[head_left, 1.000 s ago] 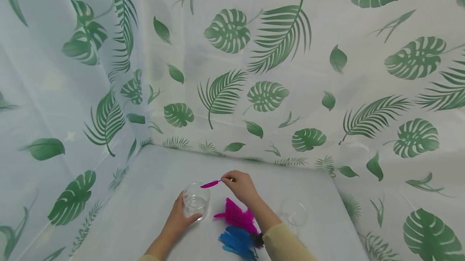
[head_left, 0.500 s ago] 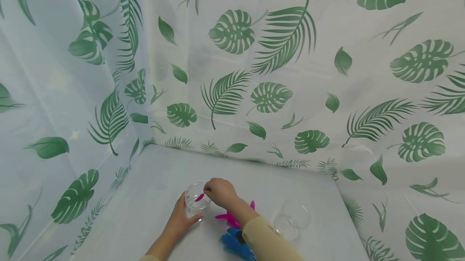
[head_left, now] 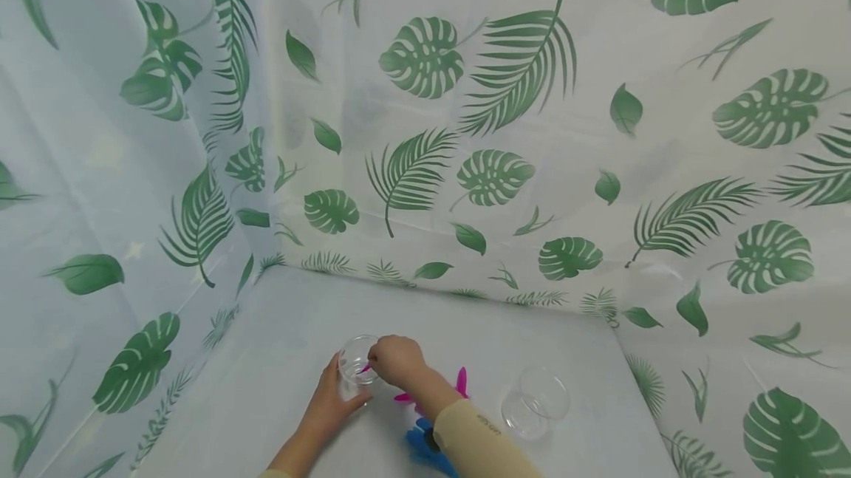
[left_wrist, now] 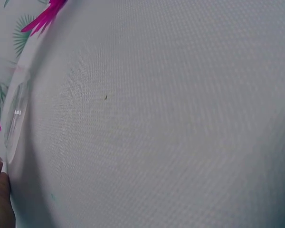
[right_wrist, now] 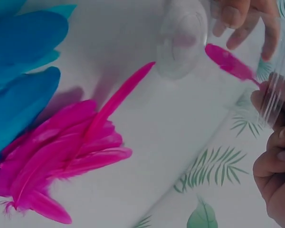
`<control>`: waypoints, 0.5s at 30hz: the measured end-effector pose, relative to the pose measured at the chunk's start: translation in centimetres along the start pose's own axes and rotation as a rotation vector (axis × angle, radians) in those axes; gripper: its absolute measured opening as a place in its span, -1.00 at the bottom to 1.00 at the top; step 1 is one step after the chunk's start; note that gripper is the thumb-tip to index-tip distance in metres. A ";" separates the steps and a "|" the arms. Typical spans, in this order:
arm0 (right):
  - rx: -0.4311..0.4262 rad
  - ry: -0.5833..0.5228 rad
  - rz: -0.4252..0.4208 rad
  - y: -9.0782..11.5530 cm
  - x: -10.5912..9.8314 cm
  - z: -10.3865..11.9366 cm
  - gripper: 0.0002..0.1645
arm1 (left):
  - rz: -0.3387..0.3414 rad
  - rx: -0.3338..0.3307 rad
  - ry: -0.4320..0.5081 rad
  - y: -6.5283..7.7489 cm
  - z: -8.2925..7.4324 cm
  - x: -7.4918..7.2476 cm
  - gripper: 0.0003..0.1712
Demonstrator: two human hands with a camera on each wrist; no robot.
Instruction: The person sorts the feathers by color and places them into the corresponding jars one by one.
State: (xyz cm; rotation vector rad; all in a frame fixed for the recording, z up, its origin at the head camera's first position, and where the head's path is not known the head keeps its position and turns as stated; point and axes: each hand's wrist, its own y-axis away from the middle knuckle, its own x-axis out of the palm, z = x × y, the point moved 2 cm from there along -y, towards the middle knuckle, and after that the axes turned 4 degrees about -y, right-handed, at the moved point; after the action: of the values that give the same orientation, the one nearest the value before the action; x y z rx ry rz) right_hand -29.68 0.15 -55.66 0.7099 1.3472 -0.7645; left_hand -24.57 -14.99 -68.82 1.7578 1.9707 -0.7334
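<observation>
A clear cup [head_left: 349,380] stands on the white tabletop, its wall held by my left hand [head_left: 327,405] with thumb and fingers on either side. Over its mouth, my right hand [head_left: 399,361] pinches a pink feather [right_wrist: 232,64] by the quill. The feather's vane points down inside the cup, as the right wrist view shows through the clear wall. Beside the cup lies a pile of pink feathers [right_wrist: 76,156], with blue feathers [right_wrist: 23,95] next to it. My right forearm partly covers both piles in the head view.
Another clear cup [head_left: 535,405] sits to the right of my right forearm. A small dark item [head_left: 432,439] shows beside the blue feathers, half hidden by the sleeve. Leaf-printed white sheets [head_left: 425,241] rise behind and beside the tabletop [head_left: 319,308].
My right hand has moved left and down with the pink feather, from beyond the cup's right side to over its mouth, lowering the feather inside. The left hand keeps its hold.
</observation>
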 end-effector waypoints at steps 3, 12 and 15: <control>-0.025 -0.020 -0.034 0.6 -0.5 -0.6 -0.84 | 0.002 0.004 -0.008 0.1 0.1 0.1 0.32; 0.068 -0.238 -0.226 3.8 -3.4 -6.1 -0.79 | -0.022 0.021 -0.007 0.2 0.3 0.2 0.30; 0.142 -0.316 -0.272 5.2 -3.8 -8.9 -0.78 | -0.043 0.035 -0.005 0.1 0.4 0.2 0.29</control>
State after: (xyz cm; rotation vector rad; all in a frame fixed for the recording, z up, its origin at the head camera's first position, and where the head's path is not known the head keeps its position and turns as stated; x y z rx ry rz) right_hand -30.72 10.70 -52.67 0.4945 1.1190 -1.1487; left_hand -24.56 -15.07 -69.32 1.7368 2.0095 -0.7904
